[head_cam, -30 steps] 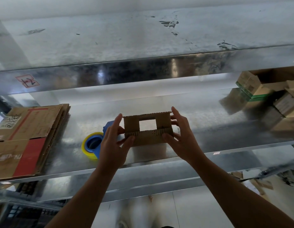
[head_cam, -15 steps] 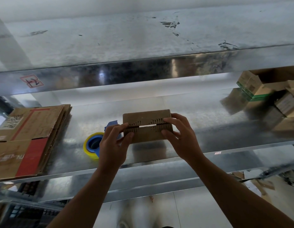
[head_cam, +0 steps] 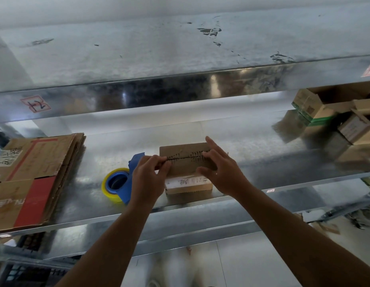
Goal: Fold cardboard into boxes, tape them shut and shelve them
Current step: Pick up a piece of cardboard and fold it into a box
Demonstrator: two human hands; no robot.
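At frame centre the small box (head_cam: 186,162) was rested on the metal shelf (head_cam: 252,156), flaps closed, its left end pinched by the left hand (head_cam: 148,179), its right end clasped by the right hand (head_cam: 219,172). Taping was judged next: the tape dispenser (head_cam: 118,184), just left, would be needed, the seam held down.

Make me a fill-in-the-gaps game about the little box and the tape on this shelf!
1. The left hand and the right hand hold the small brown cardboard box, whose top flaps are folded ____.
2. The yellow tape roll in its blue dispenser lies to the ____ of the box.
3. The stack of flattened brown cardboard sheets rests on the shiny ____ shelf.

Missing words: closed; left; metal.
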